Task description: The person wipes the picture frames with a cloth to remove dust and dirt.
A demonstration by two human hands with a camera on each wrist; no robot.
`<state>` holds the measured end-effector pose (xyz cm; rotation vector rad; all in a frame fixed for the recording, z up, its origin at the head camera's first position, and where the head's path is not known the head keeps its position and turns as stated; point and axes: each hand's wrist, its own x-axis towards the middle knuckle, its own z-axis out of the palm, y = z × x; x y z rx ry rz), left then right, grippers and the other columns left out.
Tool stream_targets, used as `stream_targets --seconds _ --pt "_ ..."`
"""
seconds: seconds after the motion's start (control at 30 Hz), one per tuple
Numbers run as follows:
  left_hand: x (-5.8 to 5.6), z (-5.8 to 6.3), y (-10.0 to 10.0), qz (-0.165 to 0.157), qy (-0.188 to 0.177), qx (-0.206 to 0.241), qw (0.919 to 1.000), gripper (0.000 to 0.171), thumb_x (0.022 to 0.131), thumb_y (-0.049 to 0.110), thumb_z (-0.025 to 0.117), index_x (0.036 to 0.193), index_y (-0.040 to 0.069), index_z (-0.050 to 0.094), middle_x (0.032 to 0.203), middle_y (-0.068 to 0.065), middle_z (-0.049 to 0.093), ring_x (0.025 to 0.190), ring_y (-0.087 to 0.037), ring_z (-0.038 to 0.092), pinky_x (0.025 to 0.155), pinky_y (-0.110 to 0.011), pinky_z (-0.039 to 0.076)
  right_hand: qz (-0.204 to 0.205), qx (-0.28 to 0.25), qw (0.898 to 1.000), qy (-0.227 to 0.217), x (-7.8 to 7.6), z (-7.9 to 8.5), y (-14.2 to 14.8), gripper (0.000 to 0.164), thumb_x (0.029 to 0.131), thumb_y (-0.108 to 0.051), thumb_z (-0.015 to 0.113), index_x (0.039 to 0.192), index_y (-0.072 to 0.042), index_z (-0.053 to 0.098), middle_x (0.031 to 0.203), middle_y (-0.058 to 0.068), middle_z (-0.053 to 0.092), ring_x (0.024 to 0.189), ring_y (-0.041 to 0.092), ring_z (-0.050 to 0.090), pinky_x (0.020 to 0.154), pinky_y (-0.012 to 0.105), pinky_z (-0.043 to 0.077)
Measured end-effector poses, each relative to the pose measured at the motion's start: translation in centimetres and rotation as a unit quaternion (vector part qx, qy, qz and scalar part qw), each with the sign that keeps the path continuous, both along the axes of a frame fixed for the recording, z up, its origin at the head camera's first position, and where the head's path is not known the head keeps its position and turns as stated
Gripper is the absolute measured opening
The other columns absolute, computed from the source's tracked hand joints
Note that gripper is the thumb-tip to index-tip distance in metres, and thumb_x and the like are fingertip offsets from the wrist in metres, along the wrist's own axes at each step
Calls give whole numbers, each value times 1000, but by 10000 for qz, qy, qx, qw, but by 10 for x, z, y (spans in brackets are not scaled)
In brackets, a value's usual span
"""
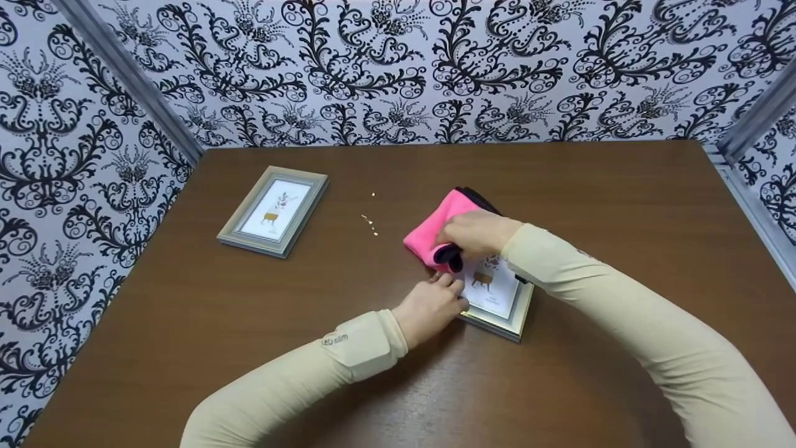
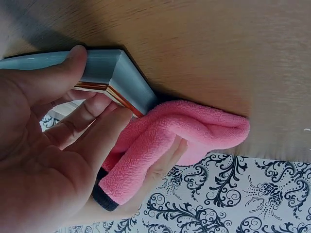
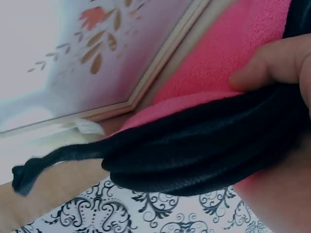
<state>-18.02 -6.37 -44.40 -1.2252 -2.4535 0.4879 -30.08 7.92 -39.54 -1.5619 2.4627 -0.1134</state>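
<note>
A silver-edged picture frame [image 1: 521, 314] lies on the table, its print showing an orange shape with flowers above. My left hand [image 1: 430, 309] grips this frame at its near left side; in the left wrist view the thumb [image 2: 75, 63] lies on the outer side and the fingers on the face. My right hand [image 1: 477, 234] holds a folded pink cloth [image 1: 433, 229] with black edging against the frame's far left part. The right wrist view shows the cloth's black edge [image 3: 194, 145] bunched beneath the thumb. Cloth and hand hide part of the frame.
A second, similar picture frame [image 1: 292, 233] lies face up at the table's far left. Several small pale bits [image 1: 370, 222] are scattered between it and the cloth. Patterned walls [image 1: 398, 74] border the brown table [image 1: 348, 280] at the back and sides.
</note>
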Motion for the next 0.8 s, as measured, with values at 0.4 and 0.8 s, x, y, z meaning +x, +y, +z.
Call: stream_targets --seconds 0.4,0.8 --pt "0 5 -6 -121 -735 -43 9972 15 87 10 67 97 20 69 94 0 59 86 -16 57 58 -23 54 -1538 15 9841 885 -21 16 57 41 92 -3 59 133 -6 57 137 18 52 128 38 44 104 54 35" --pt "1 8 48 -819 -1250 -109 9887 18 87 9 62 105 12 62 100 -1 56 87 -13 56 57 -21 51 -2830 -901 9489 1066 14 96 161 62 80 2 72 137 -7 51 141 23 45 124 50 42 97 64 35"
